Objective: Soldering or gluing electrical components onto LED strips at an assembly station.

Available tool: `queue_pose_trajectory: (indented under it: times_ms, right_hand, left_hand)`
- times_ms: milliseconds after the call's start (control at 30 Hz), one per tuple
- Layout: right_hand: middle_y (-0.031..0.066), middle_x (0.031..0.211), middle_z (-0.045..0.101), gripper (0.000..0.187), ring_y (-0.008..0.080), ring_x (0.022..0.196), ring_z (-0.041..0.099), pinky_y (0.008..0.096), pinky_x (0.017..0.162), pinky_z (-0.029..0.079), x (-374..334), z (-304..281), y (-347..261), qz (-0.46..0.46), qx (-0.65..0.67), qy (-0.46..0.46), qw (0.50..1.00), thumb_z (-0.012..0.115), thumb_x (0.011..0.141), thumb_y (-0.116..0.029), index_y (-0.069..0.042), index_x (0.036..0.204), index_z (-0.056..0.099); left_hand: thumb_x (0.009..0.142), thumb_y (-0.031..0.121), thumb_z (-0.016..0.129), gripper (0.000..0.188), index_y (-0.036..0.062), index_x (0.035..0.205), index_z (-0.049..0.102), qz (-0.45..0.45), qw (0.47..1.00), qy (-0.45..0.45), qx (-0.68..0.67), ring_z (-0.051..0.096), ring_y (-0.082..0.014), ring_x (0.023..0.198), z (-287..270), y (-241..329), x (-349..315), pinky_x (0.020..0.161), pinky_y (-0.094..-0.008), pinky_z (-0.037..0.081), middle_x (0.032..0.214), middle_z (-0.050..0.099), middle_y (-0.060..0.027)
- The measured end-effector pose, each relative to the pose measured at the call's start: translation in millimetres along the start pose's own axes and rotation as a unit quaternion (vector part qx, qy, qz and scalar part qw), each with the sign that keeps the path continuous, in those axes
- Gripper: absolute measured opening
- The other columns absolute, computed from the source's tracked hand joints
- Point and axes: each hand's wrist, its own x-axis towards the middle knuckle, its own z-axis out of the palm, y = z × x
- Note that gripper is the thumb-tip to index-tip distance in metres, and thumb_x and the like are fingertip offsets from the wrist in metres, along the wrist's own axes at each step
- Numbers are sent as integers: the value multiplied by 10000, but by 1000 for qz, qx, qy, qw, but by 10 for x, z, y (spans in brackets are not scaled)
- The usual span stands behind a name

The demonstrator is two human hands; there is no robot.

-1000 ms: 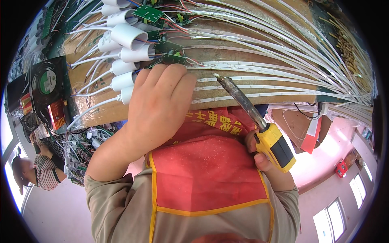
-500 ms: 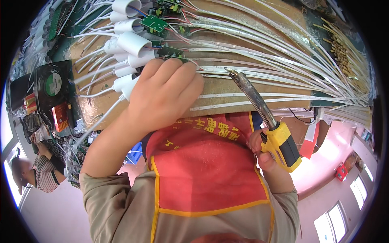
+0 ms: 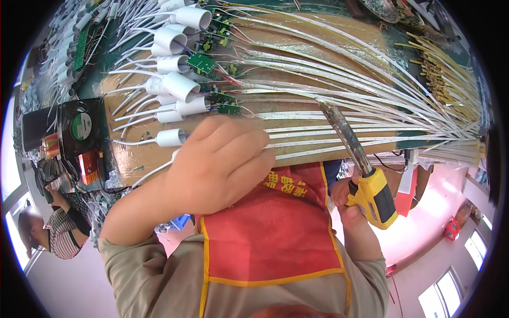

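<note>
My left hand (image 3: 225,161) is curled closed, back up, over the near edge of the brown work board (image 3: 143,164). Its fingertips are hidden, and so is whatever they hold; a white plastic housing partly shows beside the wrist. Just beyond the knuckles lies a small green circuit board (image 3: 228,103) with thin wires. In my right hand (image 3: 345,199) is a yellow and black soldering gun (image 3: 375,196). Its dark, stained barrel slants away from me, with the tip over the white LED strips (image 3: 339,87), right of my left hand. I cannot tell whether it touches them.
White tubular housings (image 3: 180,86) with cords line the board's left side. A black fan (image 3: 79,126) and an orange-red box (image 3: 91,167) stand at far left. Yellowish strips (image 3: 432,74) are bundled at far right. Another person (image 3: 58,228) works at the left.
My left hand has drawn nearer to me, uncovering the circuit board beyond its knuckles. The soldering gun's tip has shifted right. The whole bench sits lower in view.
</note>
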Motion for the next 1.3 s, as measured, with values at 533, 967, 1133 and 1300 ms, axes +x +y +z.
queue_pose_trajectory:
  times_ms: [533,967,1133,1300]
  right_hand:
    - [5,752,516,774,157,656,532,324,581,451,-106,-71,56,-62,16,57,996,823,888,-476,-33,1423,480]
    - [17,735,519,735,161,606,511,326,556,427,-162,-17,-6,-57,-8,95,994,808,905,-461,-30,1404,484]
    - [9,797,542,777,156,675,526,320,591,436,-160,4,70,-15,9,54,998,825,884,-489,-63,1431,475]
    - [48,802,558,391,165,710,548,304,633,448,3,61,-59,44,-1,-29,999,784,923,-379,-33,975,610]
  left_hand:
    - [877,84,665,225,27,1084,733,-63,958,-122,252,727,-327,971,146,-1665,1794,876,-426,566,1034,763,-161]
    - [868,116,660,137,61,958,747,16,974,15,227,693,-376,921,-466,-1082,1307,816,-472,547,971,740,-145]
    - [837,68,739,180,79,1013,775,-77,969,-41,232,686,-268,911,-673,77,244,807,-397,521,1015,751,-72]
    - [732,111,680,395,-24,1102,712,-115,987,-102,52,608,-226,778,-96,503,-437,619,-364,417,1094,661,-123]
